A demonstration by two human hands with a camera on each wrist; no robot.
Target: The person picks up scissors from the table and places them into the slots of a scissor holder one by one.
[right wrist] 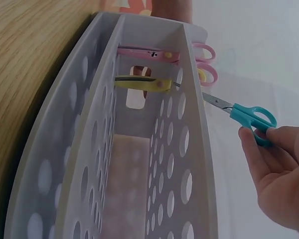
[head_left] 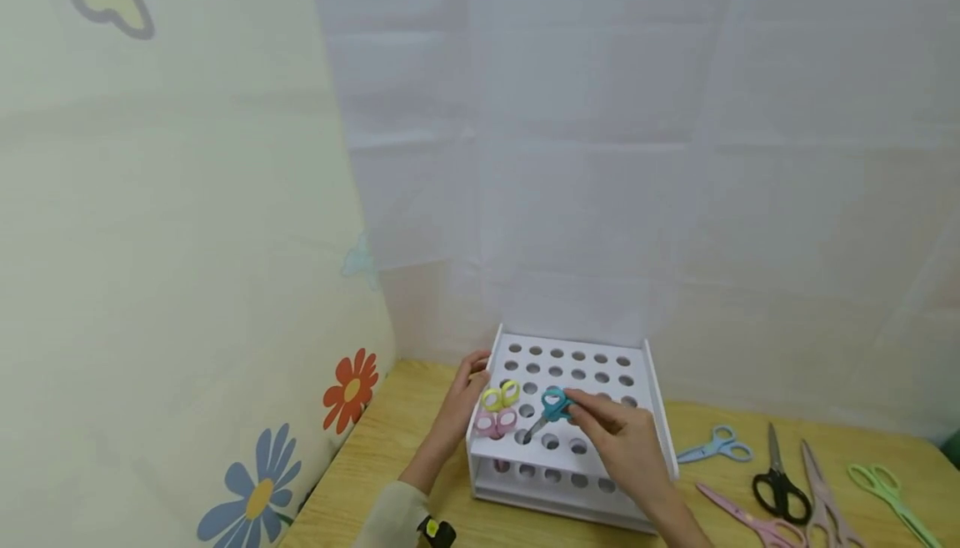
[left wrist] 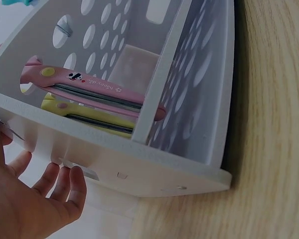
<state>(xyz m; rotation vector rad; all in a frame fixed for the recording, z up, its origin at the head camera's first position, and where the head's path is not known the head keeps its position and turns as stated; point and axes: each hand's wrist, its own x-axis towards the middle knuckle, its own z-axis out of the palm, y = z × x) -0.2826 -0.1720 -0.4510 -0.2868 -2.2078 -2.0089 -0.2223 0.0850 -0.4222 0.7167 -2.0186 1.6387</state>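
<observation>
A white rack with rows of round holes (head_left: 525, 455) stands on the table. My right hand (head_left: 628, 448) pinches teal scissors (right wrist: 242, 117) by the handle, blades pointing down. The blade tip enters a front-row hole, just right of the pink scissors. Those pink scissors (left wrist: 97, 85) and yellow scissors (left wrist: 89, 117) stand in holes along the left edge, handles above the top board and blades below. My left hand (head_left: 454, 414) rests against the rack's left side wall, its bent fingertips touching the panel near a slot (left wrist: 82, 169).
Right of the rack on the wooden table (head_left: 435, 494) lie blue scissors (head_left: 705, 450), black scissors (head_left: 780, 481), pink scissors (head_left: 738, 515), pale pink scissors (head_left: 821, 490) and green scissors (head_left: 892, 494). A white sheet (head_left: 585, 156) hangs behind the rack, and a flowered cloth (head_left: 225, 281) covers the left.
</observation>
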